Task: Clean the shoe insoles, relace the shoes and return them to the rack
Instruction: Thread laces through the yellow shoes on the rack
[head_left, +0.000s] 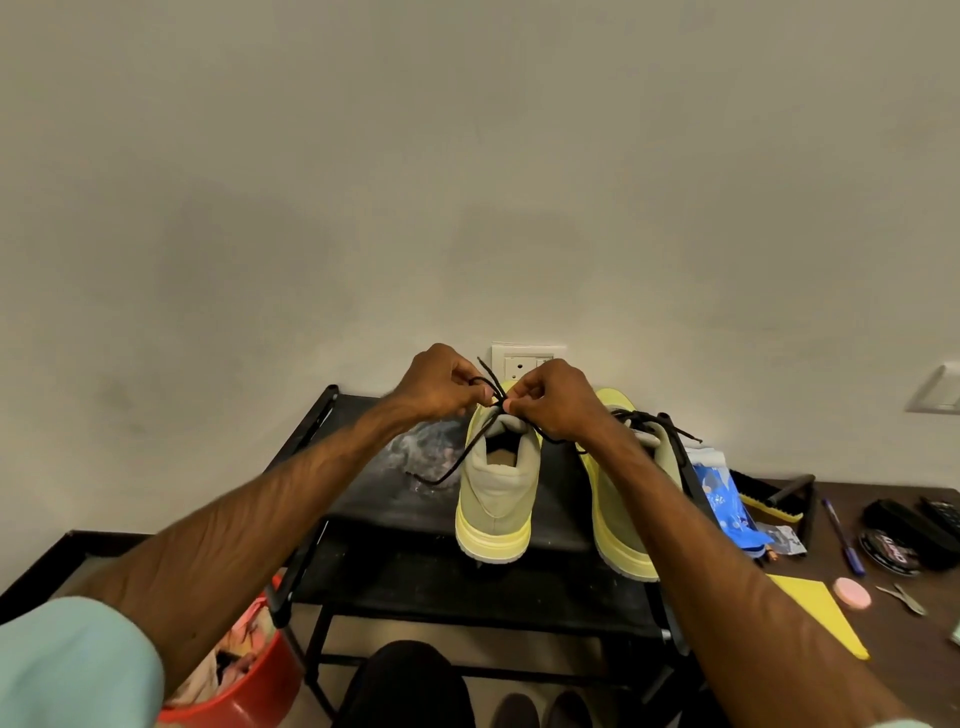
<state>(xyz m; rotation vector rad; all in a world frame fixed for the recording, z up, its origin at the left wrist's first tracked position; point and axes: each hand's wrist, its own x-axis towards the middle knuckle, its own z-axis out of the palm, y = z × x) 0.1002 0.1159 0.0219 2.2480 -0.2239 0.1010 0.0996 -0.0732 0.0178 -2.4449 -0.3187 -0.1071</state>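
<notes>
Centre frame: left grip (441, 385) and right grip (557, 401) meet over the yellow shoe (494, 501), each pinching a strand of black lace (451, 472), fingers curled. Shoe stands on the black rack (387, 501) top shelf, heel toward camera. Second shoe (615, 525) just right, laces loose

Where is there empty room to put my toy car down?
The top of the rack is bare between its left edge and the left shoe. A narrow strip lies between that shoe and the right shoe. The table is crowded: brush, pen, polish tin.
</notes>
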